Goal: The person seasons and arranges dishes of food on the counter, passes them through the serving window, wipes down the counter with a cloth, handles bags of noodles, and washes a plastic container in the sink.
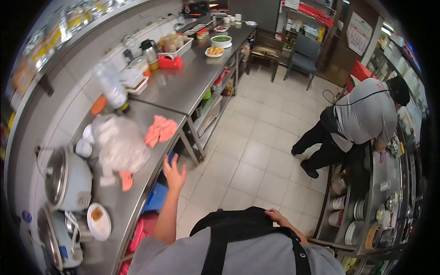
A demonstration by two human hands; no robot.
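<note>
near the front edge of the brushed-steel counter, we see a crumpled salmon-pink cloth, lying just beside a bulky, translucent plastic bag. of our two hands, the left hand is nearest to that cloth, held out by the counter's edge with fingers spread wide; it grasps nothing and appears apart from the cloth. our right hand is at our waist, beside the black fabric apron; we cannot tell how far it is closed or whether it grips the fabric.

below the bag, a smaller salmon-pink cloth piece shows. toward us are a white oval plate bearing brown food and two pale grey, round cookers. along the adjoining steel counter we find a white dish of golden food and a white bowl of something green. across the pale tiled floor, a co-worker in a grey shirt bends over a metal shelf unit holding stacked white plates.
</note>
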